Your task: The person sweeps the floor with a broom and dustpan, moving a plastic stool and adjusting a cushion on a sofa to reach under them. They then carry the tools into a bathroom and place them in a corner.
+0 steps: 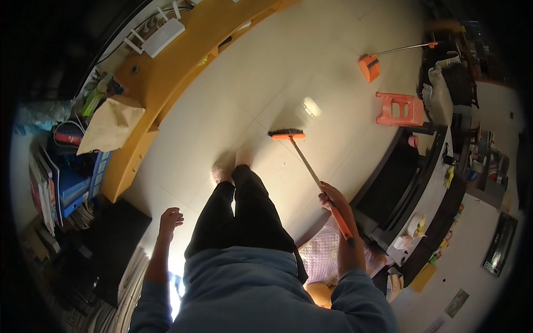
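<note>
My right hand [333, 195] is closed around the handle of a broom [308, 165], near its orange grip. The broom's orange head with dark bristles rests on the pale tiled floor [200, 133], ahead and to the right of my feet. Small specks lie on the tiles beside the broom's pole. My left hand [171, 220] hangs at my left side with its fingers loosely curled, holding nothing that I can see. Farther off, an orange long-handled dustpan [370, 67] stands on the floor at the upper right.
A pink plastic stool [400, 109] stands at the right, beside a low black table [391, 187]. Along the left runs a curved wooden cabinet [166, 70] bearing a white router [163, 37] and a cloth bag [112, 125]. A quilted purple cover [320, 252] is near my right side.
</note>
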`<state>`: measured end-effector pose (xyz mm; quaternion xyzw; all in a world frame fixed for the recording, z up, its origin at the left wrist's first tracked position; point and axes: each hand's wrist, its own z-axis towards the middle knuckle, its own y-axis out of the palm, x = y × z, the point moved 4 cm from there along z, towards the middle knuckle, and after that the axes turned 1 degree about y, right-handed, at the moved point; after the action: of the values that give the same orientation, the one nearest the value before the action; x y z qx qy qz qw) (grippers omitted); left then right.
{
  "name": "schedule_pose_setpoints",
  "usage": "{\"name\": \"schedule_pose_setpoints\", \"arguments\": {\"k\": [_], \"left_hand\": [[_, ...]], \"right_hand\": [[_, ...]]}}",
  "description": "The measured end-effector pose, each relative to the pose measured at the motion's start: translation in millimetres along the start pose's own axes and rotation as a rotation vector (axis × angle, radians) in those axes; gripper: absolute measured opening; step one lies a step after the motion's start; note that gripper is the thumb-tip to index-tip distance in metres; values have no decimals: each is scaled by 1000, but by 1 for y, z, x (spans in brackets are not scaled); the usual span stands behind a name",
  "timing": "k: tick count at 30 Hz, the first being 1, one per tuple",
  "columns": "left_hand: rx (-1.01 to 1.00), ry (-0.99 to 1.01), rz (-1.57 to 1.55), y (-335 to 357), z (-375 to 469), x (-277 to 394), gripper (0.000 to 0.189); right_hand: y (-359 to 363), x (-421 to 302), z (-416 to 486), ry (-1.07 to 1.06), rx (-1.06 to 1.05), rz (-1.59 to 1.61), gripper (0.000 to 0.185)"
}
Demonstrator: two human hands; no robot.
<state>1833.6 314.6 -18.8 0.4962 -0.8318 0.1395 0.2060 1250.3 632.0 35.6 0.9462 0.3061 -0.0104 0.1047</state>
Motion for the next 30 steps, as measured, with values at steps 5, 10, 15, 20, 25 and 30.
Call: {"name": "schedule_pose_setpoints", "arguments": {"k": [5,10,15,20,25,30], "left_hand": [[15,-67,136,17,18,51,21],[50,-40,276,22,45,119,23],[8,17,408,65,74,221,26],[-24,7,409,84,99,272,30],[-80,-84,480,115,132,290,28],[-218,-103,573,145,185,331,30]], "right_hand": [[38,-43,-20,-69,157,-48,45],[59,-141,82,-260,-69,41,22],[62,-219,156,-358,-115,-59,7],[30,-145,141,-95,37,75,14],[11,-89,72,59,192,113,26],[10,-75,23,-60,181,269,30]]}}
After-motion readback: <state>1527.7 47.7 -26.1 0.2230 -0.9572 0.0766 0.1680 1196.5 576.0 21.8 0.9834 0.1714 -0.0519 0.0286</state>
